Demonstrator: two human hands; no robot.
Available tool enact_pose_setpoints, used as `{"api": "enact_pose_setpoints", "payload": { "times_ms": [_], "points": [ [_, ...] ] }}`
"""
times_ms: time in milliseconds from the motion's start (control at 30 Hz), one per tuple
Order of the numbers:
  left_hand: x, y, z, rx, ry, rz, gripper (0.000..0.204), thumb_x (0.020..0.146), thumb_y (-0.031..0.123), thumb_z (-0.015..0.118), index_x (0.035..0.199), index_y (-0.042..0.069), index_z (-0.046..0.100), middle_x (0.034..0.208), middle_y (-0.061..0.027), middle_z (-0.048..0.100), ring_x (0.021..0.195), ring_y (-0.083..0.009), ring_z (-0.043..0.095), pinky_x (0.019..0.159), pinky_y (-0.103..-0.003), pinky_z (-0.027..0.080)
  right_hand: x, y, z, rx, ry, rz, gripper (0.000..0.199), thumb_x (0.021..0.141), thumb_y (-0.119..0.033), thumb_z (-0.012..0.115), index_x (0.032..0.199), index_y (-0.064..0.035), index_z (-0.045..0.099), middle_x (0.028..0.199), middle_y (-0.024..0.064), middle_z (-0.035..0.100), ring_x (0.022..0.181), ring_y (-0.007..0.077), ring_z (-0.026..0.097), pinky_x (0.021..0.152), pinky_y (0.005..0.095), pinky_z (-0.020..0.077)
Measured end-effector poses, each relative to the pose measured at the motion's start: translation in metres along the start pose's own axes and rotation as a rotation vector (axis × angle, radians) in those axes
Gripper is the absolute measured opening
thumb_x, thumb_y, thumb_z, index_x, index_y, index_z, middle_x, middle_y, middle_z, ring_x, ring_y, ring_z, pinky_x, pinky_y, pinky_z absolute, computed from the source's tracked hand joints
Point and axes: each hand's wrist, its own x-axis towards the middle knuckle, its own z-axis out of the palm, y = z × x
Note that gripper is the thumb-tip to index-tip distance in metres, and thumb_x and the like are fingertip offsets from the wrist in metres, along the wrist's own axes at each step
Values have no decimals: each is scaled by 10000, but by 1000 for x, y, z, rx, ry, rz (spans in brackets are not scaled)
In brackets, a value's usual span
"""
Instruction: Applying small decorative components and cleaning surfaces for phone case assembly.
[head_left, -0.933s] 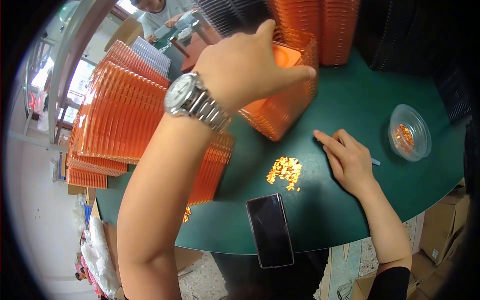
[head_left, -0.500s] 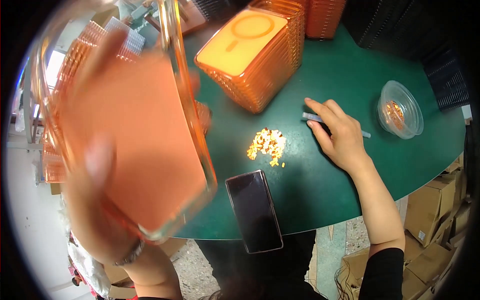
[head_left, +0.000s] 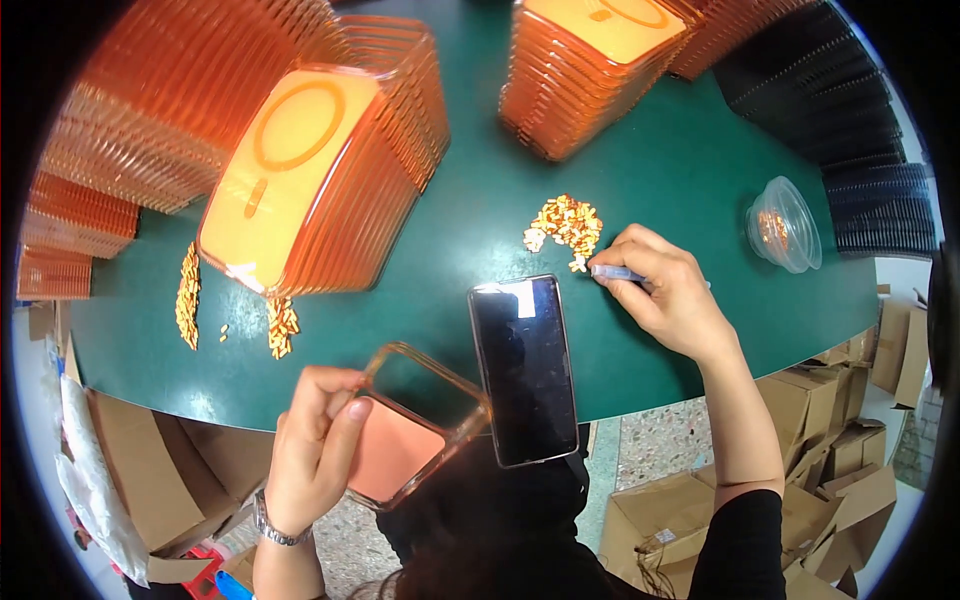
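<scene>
Head view: we are holding a clear orange phone case [head_left: 415,425] in our left hand [head_left: 315,450], fingers clasped along its left edge, out over the near edge of the green table [head_left: 680,150] and just left of the dark phone [head_left: 525,365] lying there. We are judging the case to be light, thin and a little springy, smooth enough to slip, so taking it by the rim and corners, as we are doing, looks safest; its flat back would flex under a squeeze. Our right hand [head_left: 665,295] is pinching a slim pen-like tool [head_left: 612,272], its tip touching the near side of a small heap of tiny orange pieces [head_left: 562,222] in the middle of the table. To the far left, a tall leaning stack of cases [head_left: 320,170] is standing, with more little pieces scattered at its near foot; another stack [head_left: 590,60] is rising at the far side, and a clear plastic bowl [head_left: 782,225] is sitting to the right. Cardboard boxes [head_left: 840,440] are lying on the floor. We are unable to make out what the small pieces are, the tool's tip is hidden among them, and the far stacks are being cut off by the picture's rim.
</scene>
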Motion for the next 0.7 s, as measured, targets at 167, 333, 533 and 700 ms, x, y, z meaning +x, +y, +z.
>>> {"api": "enact_pose_setpoints", "payload": {
  "times_ms": [167,333,533,700],
  "points": [
    [8,-5,10,152,106,162,102,1005,45,698,1107,36,699,804,-132,659,712,-319,665,673,-386,540,6,-14,4,-149,-30,30,95,964,-69,702,1050,-30,712,996,127,683,872,350,698,764,430,547],
    [17,-9,17,311,55,213,113,991,106,691,1081,38,702,909,-141,681,842,-378,677,730,-469,550,6,-34,4,-151,-30,-2,81,926,-5,698,1005,6,688,963,143,668,836,316,694,739,401,549],
    [20,-14,9,200,-10,119,150,1039,81,621,1127,6,717,986,-197,705,893,-419,688,788,-449,557,26,-111,52,-71,-47,-438,173,817,6,740,974,-47,690,1001,82,663,781,233,696,665,347,566],
    [22,-17,9,193,-52,145,110,1014,60,608,1065,-2,683,983,-216,698,904,-439,677,793,-484,549,42,-125,89,-193,-110,-599,191,797,-40,754,942,-50,631,976,67,607,744,207,669,616,351,557]
  ]
}}
